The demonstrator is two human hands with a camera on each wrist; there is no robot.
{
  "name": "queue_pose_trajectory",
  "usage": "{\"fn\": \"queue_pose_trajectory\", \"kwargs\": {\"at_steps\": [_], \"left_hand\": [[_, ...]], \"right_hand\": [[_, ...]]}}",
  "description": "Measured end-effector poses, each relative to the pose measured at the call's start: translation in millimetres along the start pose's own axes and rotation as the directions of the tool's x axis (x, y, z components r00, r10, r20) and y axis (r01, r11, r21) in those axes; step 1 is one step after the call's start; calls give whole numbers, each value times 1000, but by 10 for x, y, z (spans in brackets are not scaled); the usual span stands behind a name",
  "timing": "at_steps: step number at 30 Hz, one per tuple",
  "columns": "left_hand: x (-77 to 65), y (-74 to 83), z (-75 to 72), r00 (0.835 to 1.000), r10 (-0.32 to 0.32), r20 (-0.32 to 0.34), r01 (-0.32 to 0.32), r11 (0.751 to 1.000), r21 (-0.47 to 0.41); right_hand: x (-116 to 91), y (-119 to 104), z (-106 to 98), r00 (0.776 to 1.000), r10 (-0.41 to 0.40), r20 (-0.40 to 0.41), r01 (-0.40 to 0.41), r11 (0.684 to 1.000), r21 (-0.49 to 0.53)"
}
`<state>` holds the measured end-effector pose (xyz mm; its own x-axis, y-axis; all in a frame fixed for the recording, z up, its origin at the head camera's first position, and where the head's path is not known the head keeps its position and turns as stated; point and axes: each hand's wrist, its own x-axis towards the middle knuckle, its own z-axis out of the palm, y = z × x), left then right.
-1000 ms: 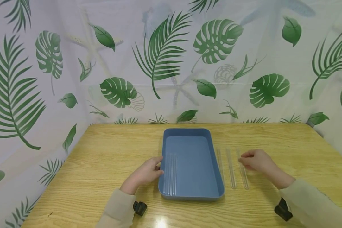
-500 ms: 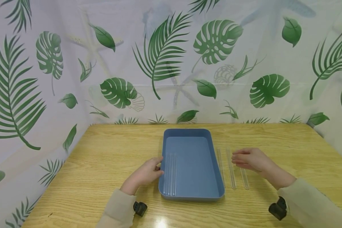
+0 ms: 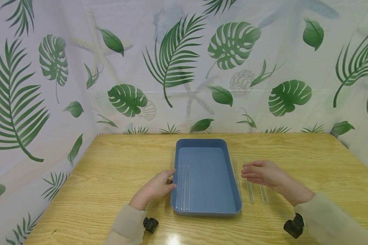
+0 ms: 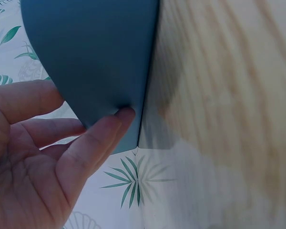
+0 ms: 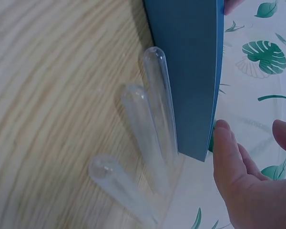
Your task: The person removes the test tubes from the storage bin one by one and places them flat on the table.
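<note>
A blue rectangular tray (image 3: 208,180) lies on the wooden table, with several clear test tubes (image 3: 184,190) side by side along its left wall. My left hand (image 3: 156,187) holds the tray's left side; in the left wrist view its fingers (image 4: 93,143) press the outer wall and reach the rim. Three more test tubes lie right of the tray: one close along its wall (image 3: 237,180), a middle one (image 3: 250,194) and an outer one (image 3: 264,195). My right hand (image 3: 265,173) hovers over the middle and outer tubes, holding nothing, fingers extended, hiding their upper parts.
The wooden table (image 3: 125,153) reaches back to a white leaf-printed cloth (image 3: 184,68) hung behind and at both sides. In the right wrist view the rounded ends of the three loose tubes (image 5: 155,95) point toward the camera.
My right hand has left the outer test tube and shifted left over the middle one, its fingers straightening. The left hand and the tray have stayed in place.
</note>
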<state>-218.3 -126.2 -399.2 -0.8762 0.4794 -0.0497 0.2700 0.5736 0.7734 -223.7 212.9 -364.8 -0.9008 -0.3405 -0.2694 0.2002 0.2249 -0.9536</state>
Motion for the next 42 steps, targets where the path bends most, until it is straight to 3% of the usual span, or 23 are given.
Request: {"fn": "queue_pose_trajectory", "kwargs": {"at_steps": [10,27,42], "left_hand": [[2,-11,-5,1000,7,4,-7,1000,-7],[-15,16,-7,998,-58,7,58,998,13],[7,29,39,995,-103,5,103,990,-100]], "right_hand": [[97,-14,135,999,-14,41,14,1000,-5],[328,-24,566,997,18,74,-16,999,-34],[432,-7,855,996,66,59,-62,995,-80]]}}
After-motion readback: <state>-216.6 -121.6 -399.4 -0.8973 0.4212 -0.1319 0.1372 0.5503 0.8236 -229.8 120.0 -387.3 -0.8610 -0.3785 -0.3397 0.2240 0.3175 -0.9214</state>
